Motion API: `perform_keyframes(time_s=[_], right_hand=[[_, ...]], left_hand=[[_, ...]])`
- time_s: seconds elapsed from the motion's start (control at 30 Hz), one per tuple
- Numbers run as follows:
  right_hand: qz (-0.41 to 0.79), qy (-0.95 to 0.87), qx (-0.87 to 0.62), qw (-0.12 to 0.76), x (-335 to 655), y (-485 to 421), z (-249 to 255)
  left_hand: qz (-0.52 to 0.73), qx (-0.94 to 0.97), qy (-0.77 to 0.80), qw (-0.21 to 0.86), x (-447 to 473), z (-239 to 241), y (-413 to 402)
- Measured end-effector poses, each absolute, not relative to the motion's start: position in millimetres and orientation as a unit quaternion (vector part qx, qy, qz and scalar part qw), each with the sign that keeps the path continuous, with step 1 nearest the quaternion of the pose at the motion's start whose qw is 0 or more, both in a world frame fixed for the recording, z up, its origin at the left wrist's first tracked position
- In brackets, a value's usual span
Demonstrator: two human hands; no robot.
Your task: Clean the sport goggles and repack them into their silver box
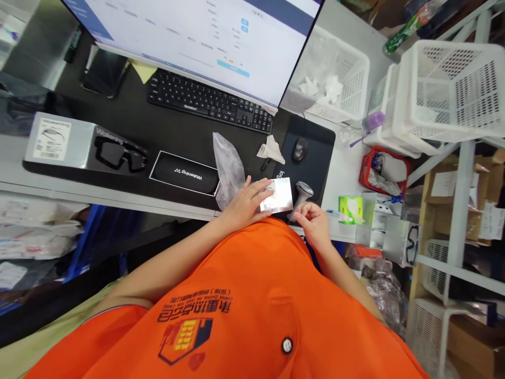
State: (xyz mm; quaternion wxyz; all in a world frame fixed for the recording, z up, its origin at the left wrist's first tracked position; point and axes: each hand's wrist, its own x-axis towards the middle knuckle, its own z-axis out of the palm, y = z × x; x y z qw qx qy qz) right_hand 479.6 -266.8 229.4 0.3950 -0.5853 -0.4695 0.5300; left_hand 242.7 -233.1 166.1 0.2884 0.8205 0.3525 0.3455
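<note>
Partly under left grip [243, 204] lies silvery packet [282, 193].

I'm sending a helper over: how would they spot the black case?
From the monitor, come down to the keyboard. Nearer the camera, between a long grey box and a plastic bag, lies the black case, set apart by its thin white rim.

A pale desk [347, 164] runs left to right; at the right stands a grey frame [464, 195] near brown cartons [477, 337].
</note>
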Motion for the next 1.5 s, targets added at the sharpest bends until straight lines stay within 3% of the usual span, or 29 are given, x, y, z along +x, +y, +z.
perform_keyframes(time_s=[0.4, 0.73, 1.1, 1.33, 1.5], right_hand=[[0.461, -0.342, -0.691, 0.439, 483.2, -294.6, 233.8], [0.475, -0.361, -0.643, 0.48, 478.8, -313.8, 228.1], [0.569, -0.354, -0.544, 0.505, 485.2, -317.1, 220.3], [0.564, -0.394, -0.565, 0.456, 501.5, -324.6, 202.8], [0.542, -0.455, -0.613, 0.351, 516.4, -329.4, 189.6]], left_hand=[[0.305, 0.874, 0.316, 0.207, 240.5, 177.5, -241.4], [0.288, 0.876, 0.337, 0.189, 244.5, 174.9, -247.6], [0.269, 0.879, 0.36, 0.159, 250.4, 176.3, -253.8], [0.249, 0.892, 0.356, 0.126, 250.8, 173.7, -253.3], [0.188, 0.905, 0.369, 0.095, 252.6, 176.3, -254.0]])
